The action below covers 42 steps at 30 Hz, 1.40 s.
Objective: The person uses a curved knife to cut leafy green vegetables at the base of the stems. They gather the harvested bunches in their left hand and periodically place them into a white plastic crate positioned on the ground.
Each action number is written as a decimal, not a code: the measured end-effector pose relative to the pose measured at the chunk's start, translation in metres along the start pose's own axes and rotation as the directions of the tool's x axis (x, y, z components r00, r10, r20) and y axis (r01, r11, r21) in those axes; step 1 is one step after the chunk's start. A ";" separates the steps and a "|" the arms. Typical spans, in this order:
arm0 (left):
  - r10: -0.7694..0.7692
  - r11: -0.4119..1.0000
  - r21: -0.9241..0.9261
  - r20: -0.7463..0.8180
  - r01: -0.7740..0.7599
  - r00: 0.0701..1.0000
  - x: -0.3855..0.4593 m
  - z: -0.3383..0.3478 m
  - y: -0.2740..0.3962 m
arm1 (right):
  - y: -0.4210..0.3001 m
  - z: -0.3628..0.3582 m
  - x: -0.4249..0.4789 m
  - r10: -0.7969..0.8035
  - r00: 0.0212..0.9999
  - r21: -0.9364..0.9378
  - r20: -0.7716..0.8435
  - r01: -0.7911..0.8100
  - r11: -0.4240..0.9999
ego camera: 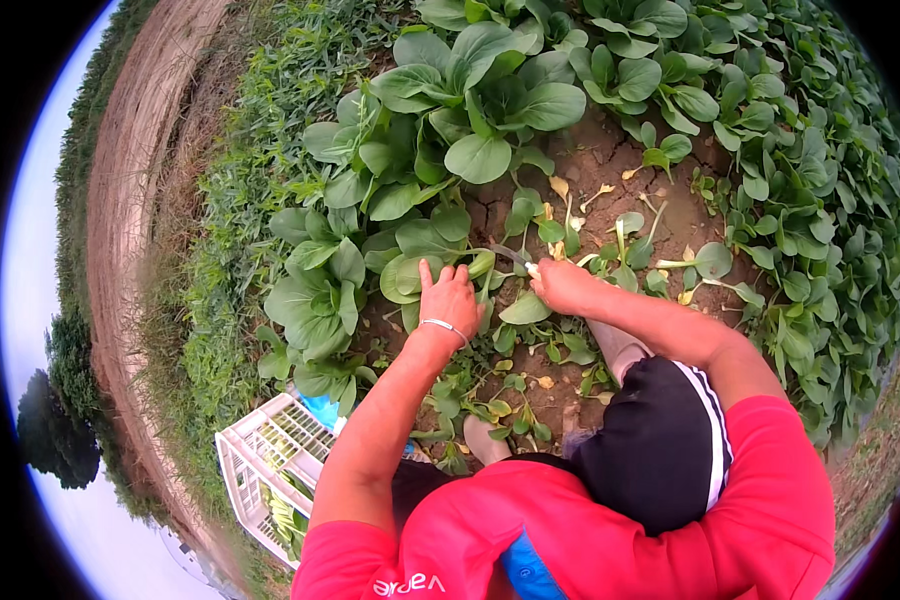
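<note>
My left hand, with a thin bracelet at the wrist, lies over the leaves of a pak choi plant. Its fingers are slightly spread against the foliage, and whether they grip a stem underneath is hidden. In my right hand is the pale handle of a small curved knife. The dark blade points left, toward a pale green leaf stalk just beyond my left fingertips. Blade and stalk are close together; I cannot tell if they touch.
Large pak choi grow ahead, and a dense row fills the right. Cut and yellowed leaves litter the brown soil. At lower left, a white plastic crate holds greens. Weeds border a dirt track.
</note>
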<state>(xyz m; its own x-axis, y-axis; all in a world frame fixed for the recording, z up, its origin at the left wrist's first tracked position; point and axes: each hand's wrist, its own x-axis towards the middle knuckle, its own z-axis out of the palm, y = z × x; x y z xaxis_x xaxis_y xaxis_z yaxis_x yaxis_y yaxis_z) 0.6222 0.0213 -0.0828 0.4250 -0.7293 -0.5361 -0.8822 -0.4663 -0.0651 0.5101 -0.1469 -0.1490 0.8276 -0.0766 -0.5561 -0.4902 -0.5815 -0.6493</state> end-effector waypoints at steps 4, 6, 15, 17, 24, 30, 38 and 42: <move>0.010 0.999 0.041 0.026 -0.011 1.000 -0.008 0.012 0.016 | -0.003 0.003 -0.009 0.019 1.000 -0.065 0.014 -0.018 0.998; -0.020 0.999 0.048 0.092 0.016 0.996 -0.007 0.014 0.021 | -0.006 0.007 -0.005 -0.008 1.000 -0.095 0.017 0.010 0.995; -0.104 0.985 -0.130 0.085 0.114 0.991 -0.013 -0.006 0.014 | -0.007 0.019 0.007 0.016 0.996 -0.133 0.085 -0.005 0.991; -0.045 0.943 -0.324 0.082 0.070 0.996 -0.030 -0.039 0.014 | -0.005 0.004 0.005 -0.023 0.999 -0.136 0.040 0.029 0.990; 0.084 0.529 -0.834 -0.133 -0.158 0.988 -0.092 -0.069 0.012 | -0.016 -0.073 -0.050 -0.248 0.963 0.923 0.105 -0.002 0.384; -0.041 0.350 -0.933 -0.101 -0.081 0.994 -0.078 -0.058 0.016 | -0.026 -0.066 -0.056 -0.270 0.956 0.896 0.119 0.014 0.444; -0.109 0.208 -0.974 0.063 0.085 0.992 -0.034 -0.043 0.053 | -0.032 -0.052 -0.056 -0.306 0.942 0.926 0.141 -0.016 0.378; -0.053 0.578 -0.791 0.211 0.203 0.976 -0.020 -0.045 0.043 | -0.015 -0.052 -0.047 -0.170 0.963 0.915 0.208 -0.130 0.382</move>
<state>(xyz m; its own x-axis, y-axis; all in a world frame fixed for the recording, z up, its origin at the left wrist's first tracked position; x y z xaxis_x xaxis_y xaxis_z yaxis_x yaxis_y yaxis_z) 0.5853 -0.0068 -0.0373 0.4190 -0.5812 -0.6976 -0.2633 -0.8131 0.5192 0.4930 -0.1768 -0.0866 0.8238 0.1936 -0.5328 -0.5450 0.5291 -0.6504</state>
